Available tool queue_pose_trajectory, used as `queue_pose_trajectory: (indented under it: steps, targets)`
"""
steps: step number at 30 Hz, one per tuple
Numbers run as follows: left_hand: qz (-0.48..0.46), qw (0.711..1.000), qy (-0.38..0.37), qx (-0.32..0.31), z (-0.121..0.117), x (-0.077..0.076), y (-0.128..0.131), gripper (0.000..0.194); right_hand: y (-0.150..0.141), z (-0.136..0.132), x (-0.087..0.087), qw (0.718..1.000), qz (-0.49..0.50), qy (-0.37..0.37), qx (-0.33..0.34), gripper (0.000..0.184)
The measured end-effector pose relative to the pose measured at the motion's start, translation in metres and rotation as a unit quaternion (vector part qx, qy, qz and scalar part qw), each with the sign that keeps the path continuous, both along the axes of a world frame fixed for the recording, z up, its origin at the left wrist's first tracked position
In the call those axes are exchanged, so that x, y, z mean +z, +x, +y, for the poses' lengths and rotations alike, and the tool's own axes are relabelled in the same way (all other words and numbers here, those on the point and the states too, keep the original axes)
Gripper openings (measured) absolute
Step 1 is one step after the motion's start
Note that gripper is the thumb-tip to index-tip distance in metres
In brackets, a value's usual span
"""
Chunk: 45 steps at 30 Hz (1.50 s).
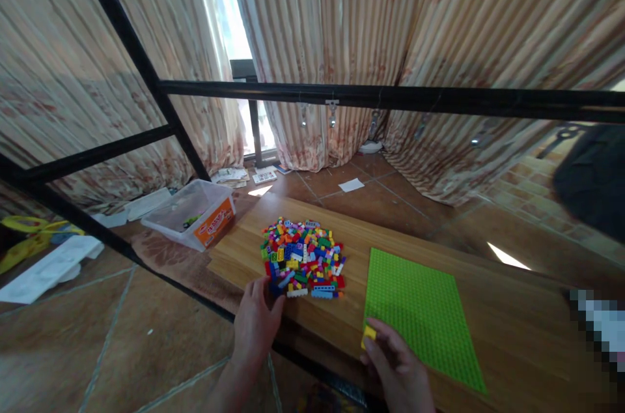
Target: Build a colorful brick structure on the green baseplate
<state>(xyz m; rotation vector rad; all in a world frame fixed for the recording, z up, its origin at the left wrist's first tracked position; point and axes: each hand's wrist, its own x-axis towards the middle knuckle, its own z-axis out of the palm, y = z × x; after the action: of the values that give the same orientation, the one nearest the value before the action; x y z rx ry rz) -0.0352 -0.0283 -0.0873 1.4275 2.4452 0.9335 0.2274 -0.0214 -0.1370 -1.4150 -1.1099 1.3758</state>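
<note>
My right hand [398, 361] pinches a small yellow building brick [369, 335] between thumb and fingers, at the near left corner of the green studded baseplate [417, 309]. The baseplate lies flat on the wooden board. My left hand [256, 315] rests at the near left edge of a heap of mixed coloured bricks [303, 253]. Its thumb and index finger are apart, beside dark blue bricks, and the other fingers are partly hidden behind the hand. Light blue and white long bricks lie along the near side of the heap.
The wooden tabletop [356, 230] carries heap and baseplate. Beyond its left end stands a clear plastic bin [176, 211] with an orange label. Black metal bars [293, 92] cross the view, before striped curtains [332, 22]. Papers [351, 185] lie on the tiled floor.
</note>
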Motion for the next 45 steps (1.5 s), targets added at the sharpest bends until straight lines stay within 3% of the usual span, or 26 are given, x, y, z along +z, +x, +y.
queue_pose_trajectory:
  steps: [3,6,10,12,16,19,25,29,34,38,42,45]
  targets:
    - [0.008,1.0,-0.023,-0.001,0.001,-0.002,-0.001,0.031,0.002,0.001,0.008,0.999,0.026,-0.019,-0.028,0.058]
    - [-0.01,1.0,-0.003,0.012,-0.003,-0.001,-0.001,0.032,0.012,0.006,0.021,0.998,-0.022,0.023,-0.061,0.056]
    - [-0.142,0.988,0.058,-0.008,-0.01,0.005,0.007,0.037,0.043,0.029,0.034,0.985,-0.115,0.092,-0.085,0.045]
    - [-0.256,0.964,0.062,-0.033,-0.011,0.008,0.019,0.042,0.061,0.046,0.035,0.98,-0.129,0.114,-0.101,0.045]
    - [-0.467,0.881,0.005,-0.068,-0.004,0.011,0.06,0.054,0.083,0.067,0.025,0.977,-0.147,0.119,-0.096,0.046]
    - [-0.528,0.844,-0.017,-0.094,0.006,0.009,0.093,0.056,0.086,0.06,0.017,0.975,-0.156,0.121,-0.098,0.044]
    - [-0.563,0.813,-0.034,-0.146,0.04,0.011,0.143,0.048,0.086,0.035,0.02,0.977,-0.145,0.117,-0.103,0.045]
    - [-0.549,0.811,-0.042,-0.199,0.067,0.009,0.167,0.034,0.089,0.039,0.03,0.983,-0.044,0.107,-0.143,0.053]
    - [-0.474,0.843,-0.052,-0.247,0.094,0.002,0.183,0.021,0.103,0.053,0.041,0.982,0.001,0.081,-0.173,0.056]
    - [-0.359,0.877,-0.056,-0.315,0.112,0.004,0.19,0.018,0.118,0.069,0.045,0.979,-0.135,0.116,-0.1,0.036]
    - [-0.224,0.904,-0.058,-0.359,0.123,0.009,0.196,0.016,0.127,0.082,0.048,0.938,-0.304,0.165,0.01,0.028]
    - [-0.101,0.917,-0.043,-0.384,0.124,0.01,0.197,0.018,0.128,0.084,0.046,0.91,-0.365,0.188,0.049,0.03]
